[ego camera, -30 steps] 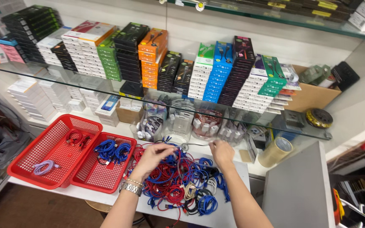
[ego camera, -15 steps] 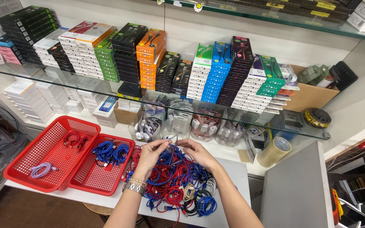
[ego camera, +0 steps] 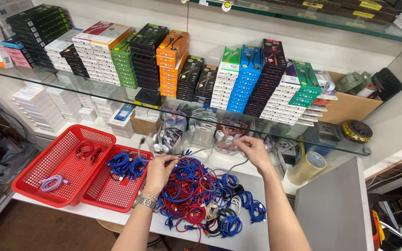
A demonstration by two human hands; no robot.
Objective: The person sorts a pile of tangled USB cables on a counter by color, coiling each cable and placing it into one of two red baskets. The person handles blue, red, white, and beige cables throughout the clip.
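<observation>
Left hand (ego camera: 158, 168) pinches one end of a thin grey cable (ego camera: 210, 149), right hand (ego camera: 253, 149) grips the other, stretched above the tangled red and blue cable pile (ego camera: 201, 200). Keep it taut, lift slowly so loops below don't snag.

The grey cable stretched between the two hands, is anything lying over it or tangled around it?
Nothing visible lies over it. The left hand and right hand pinch the grey cable above the pile of cables. Its loose end hangs from the right hand into the pile; any tangle there is hidden.
</observation>
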